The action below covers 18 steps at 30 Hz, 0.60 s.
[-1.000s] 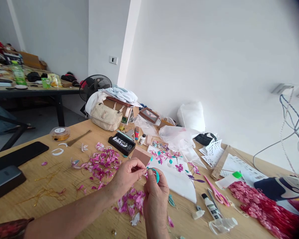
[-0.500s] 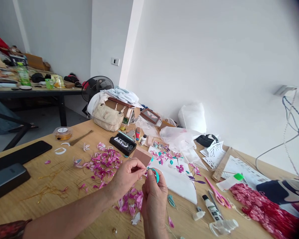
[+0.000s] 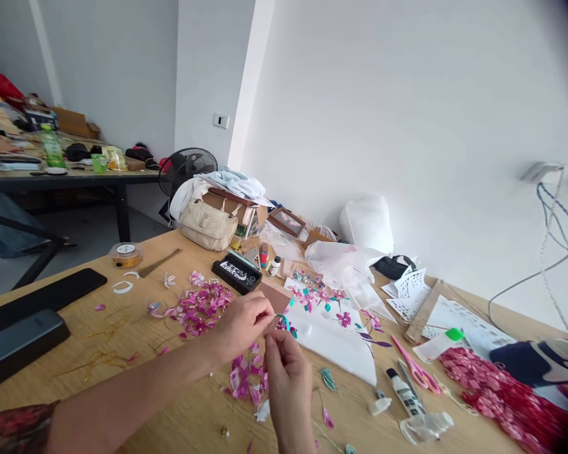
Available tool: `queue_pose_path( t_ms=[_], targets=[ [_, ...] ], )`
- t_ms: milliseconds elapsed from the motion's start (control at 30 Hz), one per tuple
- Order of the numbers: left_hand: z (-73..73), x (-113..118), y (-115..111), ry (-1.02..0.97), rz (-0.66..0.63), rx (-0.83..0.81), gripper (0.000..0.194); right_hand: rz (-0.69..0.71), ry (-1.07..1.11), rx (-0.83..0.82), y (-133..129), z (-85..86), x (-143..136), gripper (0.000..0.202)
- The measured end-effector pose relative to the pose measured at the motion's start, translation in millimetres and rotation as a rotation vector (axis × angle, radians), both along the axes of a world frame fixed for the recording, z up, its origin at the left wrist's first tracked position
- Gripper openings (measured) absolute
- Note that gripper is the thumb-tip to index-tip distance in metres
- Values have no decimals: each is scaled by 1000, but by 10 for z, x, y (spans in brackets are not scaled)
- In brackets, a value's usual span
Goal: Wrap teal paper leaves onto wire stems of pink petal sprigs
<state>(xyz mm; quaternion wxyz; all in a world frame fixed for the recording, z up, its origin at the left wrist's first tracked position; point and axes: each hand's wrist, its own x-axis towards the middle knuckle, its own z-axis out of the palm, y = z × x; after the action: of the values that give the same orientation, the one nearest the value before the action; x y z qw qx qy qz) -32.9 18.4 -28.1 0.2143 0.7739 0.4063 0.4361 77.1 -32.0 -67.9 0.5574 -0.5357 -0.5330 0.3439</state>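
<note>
My left hand (image 3: 243,325) is closed in a pinch, its fingertips at one end of a curved teal leaf-like piece (image 3: 284,323). Just below, my right hand (image 3: 288,372) has thumb and forefinger pressed together; whatever lies between them is too small to make out. Pink-magenta fabric petals (image 3: 203,308) are heaped left of the hands, and more petals (image 3: 246,378) lie under them. Beyond is a white sheet (image 3: 341,353) bearing magenta flowers (image 3: 344,320) and teal leaves. A brownish-pink board (image 3: 275,295) lies behind my left fingertips.
To the right are pink scissors (image 3: 416,369), a glue bottle (image 3: 404,392) and a pile of red-pink pieces (image 3: 487,391). A black box (image 3: 236,272) and a beige bag (image 3: 208,225) stand behind. Gold wire (image 3: 99,362) and a dark phone (image 3: 42,299) lie left.
The teal piece has shifted from beside my right thumb to my left fingertips, slightly up and left. My right hand has dropped a little lower. The view has shifted slightly.
</note>
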Motion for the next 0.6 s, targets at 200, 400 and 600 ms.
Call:
queue_pose_path(
  t_ms=[200,400,600],
  targets=[
    [209,-85,-68,211,-404,41,18,31,-445,167,-94,546,426,12],
    [372,-103,-125,-32,-523,-192,10,175,-232,67,158,570,644,19],
    [244,-32,-49,-190,-272,-283,9,136,-269,33,-48,88,378,24]
  ],
)
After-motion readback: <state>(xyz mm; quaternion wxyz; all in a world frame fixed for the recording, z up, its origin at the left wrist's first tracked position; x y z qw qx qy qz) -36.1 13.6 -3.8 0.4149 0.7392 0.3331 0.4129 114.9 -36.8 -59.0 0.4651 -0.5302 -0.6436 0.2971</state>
